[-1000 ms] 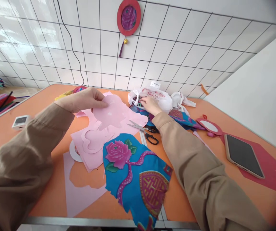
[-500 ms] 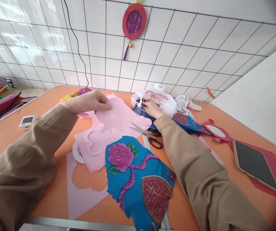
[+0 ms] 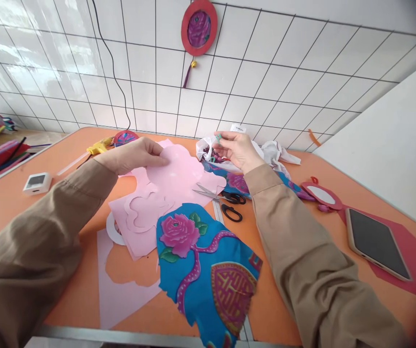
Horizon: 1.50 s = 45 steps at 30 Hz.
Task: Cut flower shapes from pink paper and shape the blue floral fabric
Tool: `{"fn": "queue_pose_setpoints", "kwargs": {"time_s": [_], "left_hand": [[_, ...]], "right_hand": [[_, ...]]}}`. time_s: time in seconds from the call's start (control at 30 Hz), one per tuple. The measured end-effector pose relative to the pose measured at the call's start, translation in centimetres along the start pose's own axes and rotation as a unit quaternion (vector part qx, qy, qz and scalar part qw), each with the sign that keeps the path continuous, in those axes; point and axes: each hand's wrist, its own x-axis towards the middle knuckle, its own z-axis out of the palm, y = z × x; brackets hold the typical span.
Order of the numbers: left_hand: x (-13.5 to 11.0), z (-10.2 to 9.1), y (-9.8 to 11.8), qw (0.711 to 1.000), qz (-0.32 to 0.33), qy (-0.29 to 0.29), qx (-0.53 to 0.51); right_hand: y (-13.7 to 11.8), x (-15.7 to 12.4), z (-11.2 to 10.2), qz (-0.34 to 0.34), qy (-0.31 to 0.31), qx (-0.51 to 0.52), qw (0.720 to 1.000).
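Observation:
Between thumb and fingers, my left hand (image 3: 139, 154) pinches a pink paper cutout (image 3: 177, 166) with a scalloped edge, raised over other pink sheets. My right hand (image 3: 239, 149) is closed on a small green piece (image 3: 218, 138), too small to name, above the white plastic bag (image 3: 203, 146). Dark red and green bits show in the bag's mouth. Black-handled scissors (image 3: 231, 212) lie partly open on the paper, left of my right forearm. Nearer me is a blue cloth piece (image 3: 200, 256) with a pink flower and a purple ribbon pattern.
A yellow glue gun (image 3: 101, 146) lies at the back left, near a white device (image 3: 37, 182). A tape roll (image 3: 112, 228) sits partly under pink paper. To the right are a phone (image 3: 377, 244) and a red oval frame (image 3: 323, 194). A finished ornament (image 3: 199, 28) hangs on the wall.
My right hand has come up out of the plastic bag with the small green piece. My left hand keeps the pink cutout in nearly the same place.

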Motion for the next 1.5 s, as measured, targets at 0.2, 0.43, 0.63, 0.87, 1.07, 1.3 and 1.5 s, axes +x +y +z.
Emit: {"fn": "queue_pose_setpoints", "kwargs": {"time_s": [0.2,0.43,0.63,0.87,1.07,1.3,1.5], "left_hand": [[-0.1,1.7,0.6,0.998,0.027,-0.023,-0.045],[-0.8,2.5,1.6,0.998,0.039,-0.017,-0.05],[-1.1,2.7,2.0,0.997,0.062,0.022,-0.034],[-1.1,3.3,2.3,0.997,0.069,0.009,-0.032],[-1.3,3.6,2.6,0.998,0.049,-0.003,-0.038],[-1.5,3.8,2.7,0.992,0.074,0.064,0.073],[-1.9,4.6,3.4,0.978,0.06,0.123,0.159]], "right_hand": [[-5.6,-3.9,3.3,0.016,-0.126,0.134,0.983],[-7.6,-6.9,5.1,0.006,-0.148,0.071,0.986],[-9.0,-8.0,4.7,-0.113,-0.136,-0.077,0.981],[-9.9,-8.5,4.1,-0.18,-0.125,-0.116,0.969],[-10.2,-9.3,4.1,-0.215,-0.121,-0.158,0.956],[-10.6,-9.8,4.3,-0.197,-0.181,-0.158,0.951],[-10.4,-9.7,4.5,-0.191,-0.203,-0.148,0.949]]}}
